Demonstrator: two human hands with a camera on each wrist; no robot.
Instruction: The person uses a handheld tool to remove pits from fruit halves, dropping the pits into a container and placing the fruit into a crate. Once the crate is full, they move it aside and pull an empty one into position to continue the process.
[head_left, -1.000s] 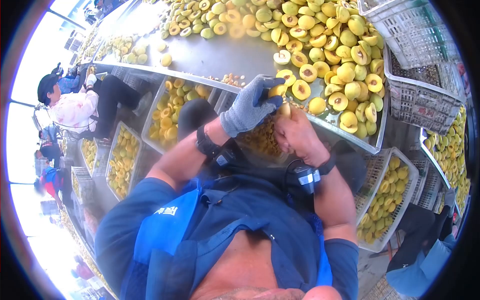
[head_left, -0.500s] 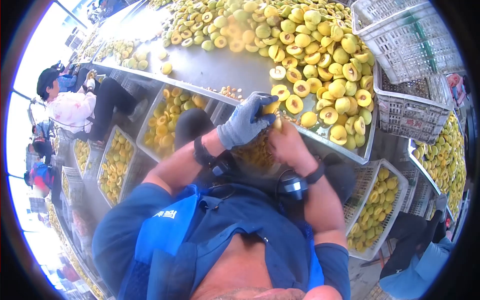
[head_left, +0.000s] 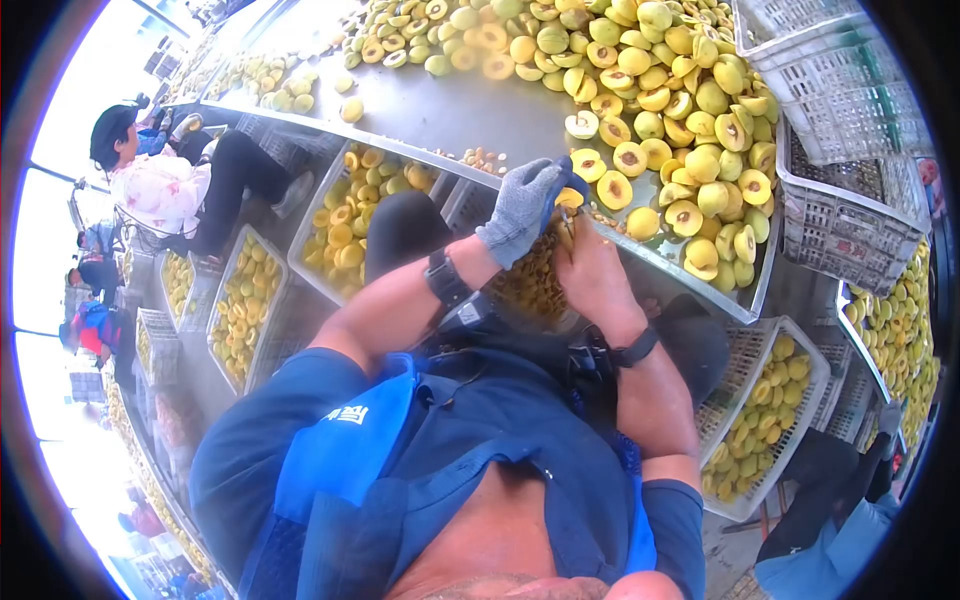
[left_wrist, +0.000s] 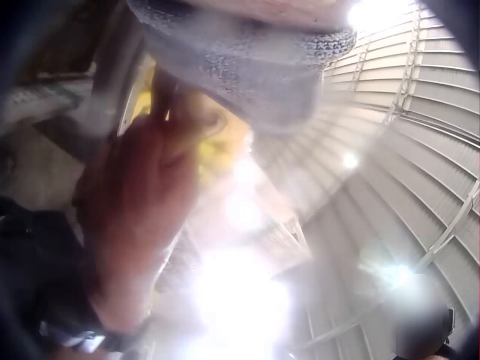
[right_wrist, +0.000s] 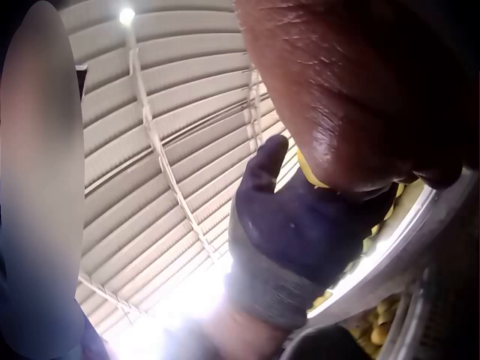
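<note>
My left hand point(head_left: 527, 205), in a grey glove with dark blue coated fingers, holds a yellow peach half point(head_left: 570, 198) just off the metal table's edge. The bare right hand point(head_left: 597, 270) is close against it, fingers curled round a slim tool point(head_left: 567, 232) that is mostly hidden. In the right wrist view, the gloved hand point(right_wrist: 292, 217) overlaps the bare one, with a sliver of yellow fruit between them. The left wrist view is blurred. Beneath both hands lies a heap of brownish pits point(head_left: 525, 285).
The metal table point(head_left: 480, 110) bears a large pile of halved peaches point(head_left: 690, 130) and a few loose pits point(head_left: 480, 160) by its edge. Crates of fruit stand left point(head_left: 350, 215) and right point(head_left: 765, 420). Stacked crates point(head_left: 850, 215) flank the table's right end. Another person point(head_left: 160, 195) sits at left.
Both hands stay together at the table edge and shift slightly. The peach half has turned in the gloved fingers, and the right hand has straightened a little at the wrist. The head view has swayed.
</note>
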